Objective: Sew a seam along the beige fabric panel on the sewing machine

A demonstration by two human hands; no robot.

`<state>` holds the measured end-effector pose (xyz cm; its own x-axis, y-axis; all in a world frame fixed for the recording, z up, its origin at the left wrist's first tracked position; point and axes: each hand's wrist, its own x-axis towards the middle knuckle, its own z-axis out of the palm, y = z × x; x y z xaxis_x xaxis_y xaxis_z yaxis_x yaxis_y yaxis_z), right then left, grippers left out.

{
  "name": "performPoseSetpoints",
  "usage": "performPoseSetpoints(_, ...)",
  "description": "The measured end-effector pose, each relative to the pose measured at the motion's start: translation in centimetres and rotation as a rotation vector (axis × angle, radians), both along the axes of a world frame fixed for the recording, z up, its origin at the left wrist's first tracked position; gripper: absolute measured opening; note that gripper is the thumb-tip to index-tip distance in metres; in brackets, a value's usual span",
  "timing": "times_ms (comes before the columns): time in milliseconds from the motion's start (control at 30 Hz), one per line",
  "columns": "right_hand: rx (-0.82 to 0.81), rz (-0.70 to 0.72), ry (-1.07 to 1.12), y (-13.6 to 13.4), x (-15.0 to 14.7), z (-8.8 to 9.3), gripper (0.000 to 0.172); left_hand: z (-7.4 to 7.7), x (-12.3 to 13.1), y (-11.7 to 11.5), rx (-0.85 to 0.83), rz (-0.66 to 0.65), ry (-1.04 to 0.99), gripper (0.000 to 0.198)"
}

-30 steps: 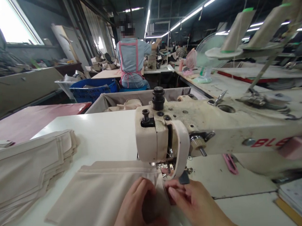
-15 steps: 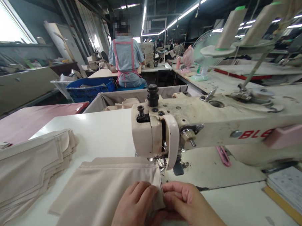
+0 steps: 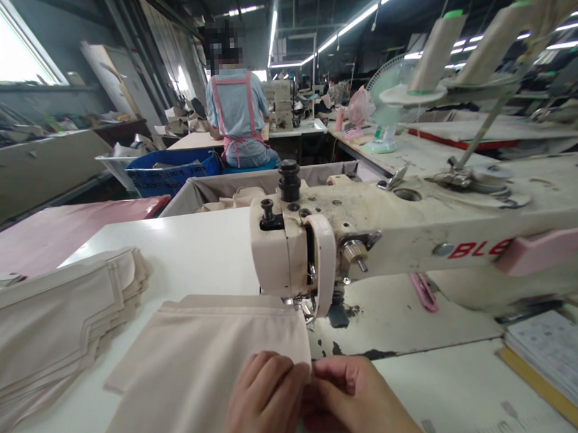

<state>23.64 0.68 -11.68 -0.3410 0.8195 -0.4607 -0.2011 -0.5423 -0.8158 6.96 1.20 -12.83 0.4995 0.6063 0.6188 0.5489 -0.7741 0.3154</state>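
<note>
Fingers of the left hand [image 3: 265, 396] lie curled together on the near right corner of the beige fabric panel [image 3: 204, 367], and the right hand [image 3: 347, 396] pinches that same edge just beside them. Lying flat on the white table [image 3: 199, 252] before the sewing machine [image 3: 347, 233], it looks light, limp and prone to sliding, so its hemmed edge seems the surest hold.

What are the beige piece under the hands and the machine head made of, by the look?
Beige piece: woven cloth, matte; it lies soft and shows a stitched, folded edge. Both hands, left and right, pinch its corner. Machine head: likely painted cast metal, cream, semi-gloss, grimy, with bare metal knobs.
</note>
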Motion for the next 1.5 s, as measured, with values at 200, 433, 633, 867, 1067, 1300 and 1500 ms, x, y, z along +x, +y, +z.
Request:
performPoseSetpoints(200, -0.066, -0.082, 0.034, -0.9, 0.1, -0.6, 0.044, 1.3, 0.3, 0.1, 0.096, -0.046, -0.031, 0.017)
performPoseSetpoints(433, -0.034, -0.044, 0.061, -0.9, 0.5, -1.5, 0.043, 1.0, 0.6, 0.1, 0.12, -0.065, 0.01, 0.017)
performPoseSetpoints(633, 0.009, -0.047, -0.027, -0.9, 0.1, -1.9, 0.04, 1.1, 0.5, 0.1, 0.13, -0.057, 0.012, 0.018)
performPoseSetpoints(867, -0.034, -0.043, 0.045, -1.0, 0.3, -1.5, 0.034, 1.3, 0.6, 0.1, 0.16, -0.026, 0.054, 0.02)
performPoseSetpoints(1067, -0.114, -0.08, 0.294, -0.9, 0.2, -0.9, 0.014, 2.0, 0.7, 0.2, 0.176, 0.016, 0.045, 0.025)
performPoseSetpoints(1300, 0.321, -0.066, -0.274, -1.4, 1.5, -1.1, 0.016, 2.3, 0.8, 0.0, 0.137, -0.003, 0.056, 0.03)
performPoseSetpoints(1500, 1.595, 0.166, -0.867, 0.9, 2.8, -0.3, 0.03, 1.9, -0.4, 0.9, -0.111, -0.025, 0.102, 0.019)
